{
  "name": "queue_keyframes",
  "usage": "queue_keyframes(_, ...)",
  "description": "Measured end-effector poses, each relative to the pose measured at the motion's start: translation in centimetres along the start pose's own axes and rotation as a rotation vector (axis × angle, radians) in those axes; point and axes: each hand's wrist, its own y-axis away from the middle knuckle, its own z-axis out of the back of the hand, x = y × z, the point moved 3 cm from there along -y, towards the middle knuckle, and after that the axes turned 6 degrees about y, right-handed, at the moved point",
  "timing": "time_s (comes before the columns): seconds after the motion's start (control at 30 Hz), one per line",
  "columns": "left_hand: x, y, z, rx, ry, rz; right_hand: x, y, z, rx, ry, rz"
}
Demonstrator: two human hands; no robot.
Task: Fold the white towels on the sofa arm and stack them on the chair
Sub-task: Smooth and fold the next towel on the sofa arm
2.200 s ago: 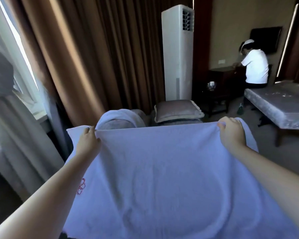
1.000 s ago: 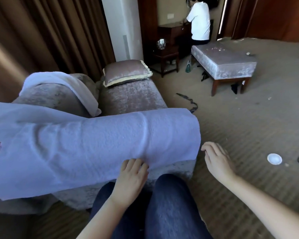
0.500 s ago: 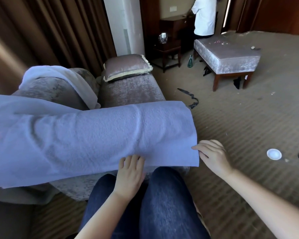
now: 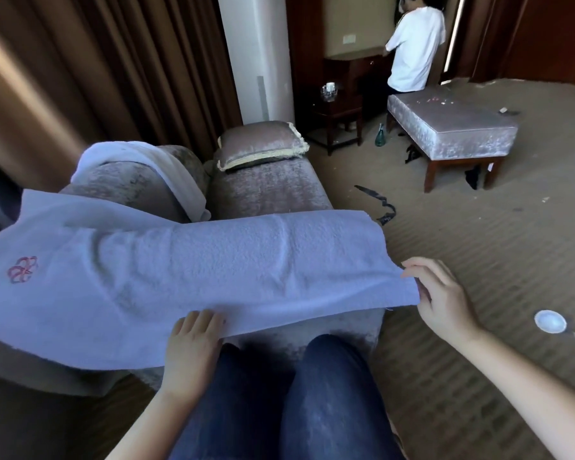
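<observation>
As right hand (image 4: 443, 302) pinches towel (image 4: 213, 270), arm outstretched

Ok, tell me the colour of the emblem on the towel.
Red: the emblem is a flower-like outline at the left end of the towel, head view.

Left hand (image 4: 190, 348) flat, right hand (image 4: 445, 302) curled

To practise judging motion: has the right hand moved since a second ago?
Yes. The right hand has moved left toward the sofa arm, closing the gap, and now pinches a corner of the towel.
</observation>
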Motion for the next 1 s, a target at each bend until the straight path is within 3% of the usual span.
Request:
queue_keyframes(0.1,3.1,0.7,2.6,-0.034,0.084,0.218,1.0,-1.1,-0.8,0.079,-0.134,-0.114)
queue_keyframes(0.2,4.2,-0.8,5.7,-0.128,0.276,0.509,1.7,-2.4,-1.6,0.048,-0.198,-0.247)
queue_keyframes(0.37,4.9,-6.3,8.5,-0.205,0.399,0.429,1.0,-6.2,-3.7,0.052,-0.174,-0.393)
queue_keyframes(0.53,6.8,-13.0,9.8,-0.141,0.151,0.261,0.1,-10.7,-4.7,0.061,-0.086,-0.452)
queue_keyframes(0.73,8.4,-19.1,8.6,0.061,-0.042,0.262,-2.1,-13.1,-7.0,0.323,0.046,-0.655)
queue_keyframes(0.9,9.0,-19.7,5.4,0.233,-0.064,0.207,-2.4,-12.4,-8.3,0.438,0.095,-0.742)
queue_keyframes(1.0,9.3,-19.8,5.0,0.155,-0.068,0.142,-2.2,-12.5,-8.2,0.447,0.108,-0.773)
